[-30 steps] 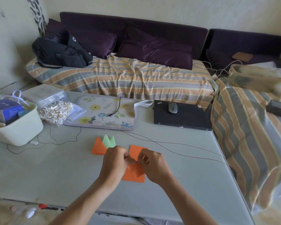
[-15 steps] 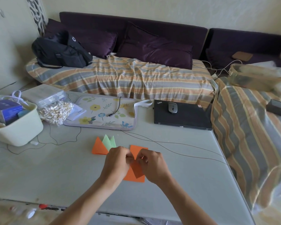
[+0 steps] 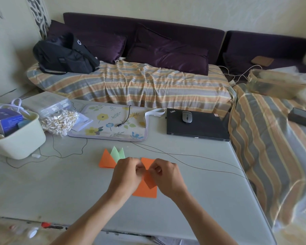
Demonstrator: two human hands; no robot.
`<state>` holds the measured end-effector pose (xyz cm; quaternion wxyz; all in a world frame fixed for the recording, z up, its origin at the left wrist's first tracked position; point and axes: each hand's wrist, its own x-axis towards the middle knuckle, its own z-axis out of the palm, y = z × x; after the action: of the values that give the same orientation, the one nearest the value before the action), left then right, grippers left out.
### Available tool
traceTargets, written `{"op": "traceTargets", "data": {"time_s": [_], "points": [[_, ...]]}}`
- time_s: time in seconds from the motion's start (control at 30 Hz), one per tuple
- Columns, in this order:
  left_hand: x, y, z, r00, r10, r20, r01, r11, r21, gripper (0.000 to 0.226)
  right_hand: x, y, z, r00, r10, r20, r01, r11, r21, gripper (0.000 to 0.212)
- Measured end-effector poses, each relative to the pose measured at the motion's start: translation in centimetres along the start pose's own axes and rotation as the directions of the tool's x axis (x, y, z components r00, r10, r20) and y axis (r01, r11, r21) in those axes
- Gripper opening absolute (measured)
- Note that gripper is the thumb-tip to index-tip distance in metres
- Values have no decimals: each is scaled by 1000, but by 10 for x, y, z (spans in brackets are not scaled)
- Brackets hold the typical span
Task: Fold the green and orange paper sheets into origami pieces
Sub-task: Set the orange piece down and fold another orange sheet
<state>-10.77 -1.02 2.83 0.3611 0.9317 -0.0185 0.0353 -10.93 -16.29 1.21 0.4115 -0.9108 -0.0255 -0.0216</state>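
Where the sofa (image 3: 148,41) lines the far wall under a striped cover (image 3: 131,85), a black bag (image 3: 64,53) sits at its left end beside purple cushions (image 3: 166,52). Nearer, the pale table (image 3: 60,183) fills most of the view. At its far right lies a closed black laptop (image 3: 198,126) with a grey mouse (image 3: 187,117) on its lid. To the left of that is a floral mat (image 3: 109,124) with a short black cable (image 3: 125,119) on it, then a clear bag of cotton swabs (image 3: 58,121) and, at the left edge, a cream bin (image 3: 18,138) holding a blue box (image 3: 5,121). A thin black wire (image 3: 193,163) trails across the table behind the hands. Near the middle of the table rest two finished pieces, touching: an orange triangle (image 3: 106,160) and, just behind it, a green piece (image 3: 117,152) with pointed tips. In front of these, an orange sheet (image 3: 146,190) lies flat on the table, partly under both hands. The left hand (image 3: 127,175) and right hand (image 3: 168,177) meet above it, knuckles up, and the fingers of both are curled, pinching an orange piece (image 3: 149,179) between them; its lower corner points down over the flat sheet, and an upper flap shows between the two thumbs.
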Motion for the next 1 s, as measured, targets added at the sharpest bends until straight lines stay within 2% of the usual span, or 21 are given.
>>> {"op": "traceTargets", "data": {"time_s": [0.33,0.57,0.7,0.8,1.0], "points": [[1,-4,2,990,119,72,-120,993,1,8,-2,0,-4,999,-53,9,53,999,0,14],[4,-9,2,999,52,-17,-51,996,71,17,2,2,-9,999,21,38,-22,1000,17,13],[2,-7,2,994,102,30,-104,991,87,15,2,5,-7,999,-37,1,38,999,-30,12],[0,-4,2,987,139,82,-146,985,90,10,-1,4,-3,997,-65,39,67,997,-31,12],[0,-2,0,995,94,31,-97,986,136,11,1,5,-6,999,29,16,-29,999,17,13]]}}
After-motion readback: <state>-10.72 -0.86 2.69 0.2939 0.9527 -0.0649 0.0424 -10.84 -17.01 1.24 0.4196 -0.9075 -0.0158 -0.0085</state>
